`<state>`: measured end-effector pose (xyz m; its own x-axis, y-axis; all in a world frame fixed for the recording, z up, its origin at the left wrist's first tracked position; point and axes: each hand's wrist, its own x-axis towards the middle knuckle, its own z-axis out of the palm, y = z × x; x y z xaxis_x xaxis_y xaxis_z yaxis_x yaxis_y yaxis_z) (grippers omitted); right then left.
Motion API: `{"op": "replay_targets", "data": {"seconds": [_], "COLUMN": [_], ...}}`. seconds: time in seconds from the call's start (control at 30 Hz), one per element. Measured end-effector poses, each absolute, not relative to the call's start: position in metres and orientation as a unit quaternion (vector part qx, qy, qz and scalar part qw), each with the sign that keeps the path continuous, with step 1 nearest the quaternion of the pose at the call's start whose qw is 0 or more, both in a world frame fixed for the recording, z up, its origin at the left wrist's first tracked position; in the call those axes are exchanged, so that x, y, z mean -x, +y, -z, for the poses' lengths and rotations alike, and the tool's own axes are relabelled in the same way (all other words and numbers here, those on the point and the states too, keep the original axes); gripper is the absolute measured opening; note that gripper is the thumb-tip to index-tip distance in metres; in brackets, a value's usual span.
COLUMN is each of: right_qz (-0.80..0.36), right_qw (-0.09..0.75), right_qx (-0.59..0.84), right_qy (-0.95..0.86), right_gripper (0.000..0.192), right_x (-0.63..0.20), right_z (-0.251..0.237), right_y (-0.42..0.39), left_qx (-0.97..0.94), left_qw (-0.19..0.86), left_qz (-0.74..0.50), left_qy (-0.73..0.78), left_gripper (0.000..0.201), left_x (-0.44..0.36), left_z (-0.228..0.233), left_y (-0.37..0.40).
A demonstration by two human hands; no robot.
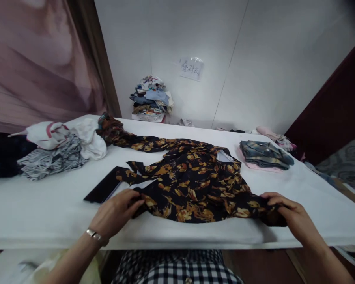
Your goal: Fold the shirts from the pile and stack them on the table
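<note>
Flowered shirt [192, 185], black and gold, one: spread on the white table [62, 217] before me, sleeves to the left.
Near edge: left hand [118, 209] pinches one corner, right hand [292, 213] the other, set wide apart; I judge that an uneven pull could skew the rippled cloth, and a loose pinch could drop a corner. Sleeves, two: the nearer meets a flat black device [102, 187], which a sideways tug might drag; the farther reaches a brown plaid garment [109, 127], overlap uncertain, where a snag could pull it along. Beyond, left: heap of clothes [56, 150], liable to slump if jostled. Right, apart: folded stack [264, 154], which a wide sweep might knock askew.
</note>
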<state>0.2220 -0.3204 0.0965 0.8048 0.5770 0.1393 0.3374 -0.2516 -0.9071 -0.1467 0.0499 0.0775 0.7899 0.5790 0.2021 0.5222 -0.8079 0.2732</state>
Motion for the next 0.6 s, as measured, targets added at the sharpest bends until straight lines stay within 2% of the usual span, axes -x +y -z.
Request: {"op": "replay_targets", "data": {"seconds": [0.1,0.23,0.27,0.37,0.5,0.6], "right_qz": [-0.103,-0.116,-0.122,-0.122,-0.102,-0.131], "right_qw": [0.618,0.680,0.686,0.715,0.727,0.679], "right_qx": [0.729,0.670,0.664,0.648,0.660,0.702], "right_qy": [-0.276,-0.274,-0.271,-0.234,-0.161,-0.170], "right_gripper": [0.006,0.003,0.004,0.006,0.013,0.017], "right_x": [-0.217,-0.213,-0.213,-0.218,-0.233,-0.248], "right_z": [-0.101,-0.104,-0.103,-0.099,-0.095,-0.094], "right_y": [-0.314,-0.311,-0.313,-0.319,-0.310,-0.278], "left_qx": [-0.937,-0.971,-0.975,-0.977,-0.934,-0.889], "left_qw": [0.054,0.051,0.061,0.105,0.245,0.324], "left_qz": [-0.238,-0.154,-0.123,-0.065,-0.094,-0.070], "left_qy": [0.250,0.174,0.173,0.172,0.242,0.315], "left_gripper": [0.036,0.059,0.054,0.022,0.021,0.028], "left_x": [0.129,0.106,0.104,0.109,0.125,0.125], "left_z": [-0.083,-0.071,-0.068,-0.066,-0.083,-0.093], "left_y": [0.045,0.032,0.029,0.025,0.038,0.056]}}
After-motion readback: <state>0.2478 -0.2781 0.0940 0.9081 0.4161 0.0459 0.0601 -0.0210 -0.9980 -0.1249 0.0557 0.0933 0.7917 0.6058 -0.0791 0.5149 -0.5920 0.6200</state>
